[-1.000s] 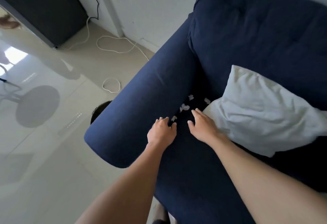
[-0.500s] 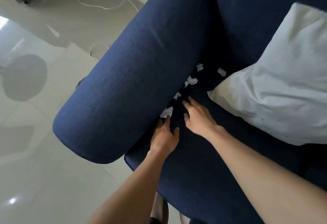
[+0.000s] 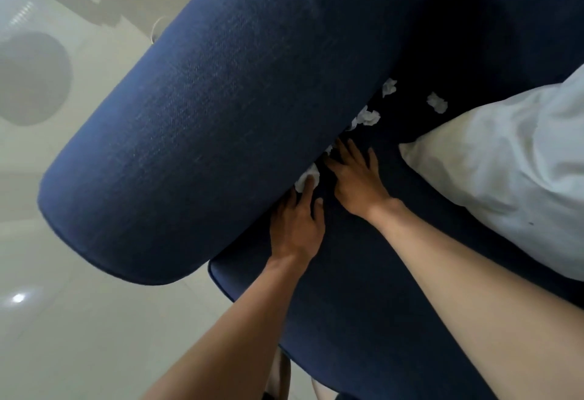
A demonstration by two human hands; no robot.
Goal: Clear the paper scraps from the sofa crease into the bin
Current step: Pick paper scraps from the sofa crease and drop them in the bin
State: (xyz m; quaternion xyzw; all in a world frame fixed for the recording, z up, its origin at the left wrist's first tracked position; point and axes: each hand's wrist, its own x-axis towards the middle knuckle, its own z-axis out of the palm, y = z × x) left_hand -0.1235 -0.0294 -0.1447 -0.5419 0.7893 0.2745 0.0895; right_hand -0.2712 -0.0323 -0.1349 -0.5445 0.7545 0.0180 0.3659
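Several crumpled white paper scraps lie along the crease between the navy sofa's armrest (image 3: 196, 134) and its seat cushion (image 3: 363, 305). My left hand (image 3: 297, 225) lies flat on the seat, its fingertips touching the nearest scrap (image 3: 306, 176). Spread open beside it, my right hand (image 3: 354, 178) reaches its fingers into the crease by a small scrap (image 3: 328, 149). Further up sit a scrap cluster (image 3: 368, 116), another scrap (image 3: 388, 87) and one (image 3: 437, 103) near the pillow. The bin is not in view.
A white pillow (image 3: 505, 159) lies on the seat to the right of my hands. Pale tiled floor (image 3: 63, 320) spreads left of the armrest, with a round dark fan base (image 3: 31, 78) at the far left.
The view has closed in on the crease. Both hands slid forward; my left fingertips now rest on the nearest scrap and my right fingers reach deeper along the crease.
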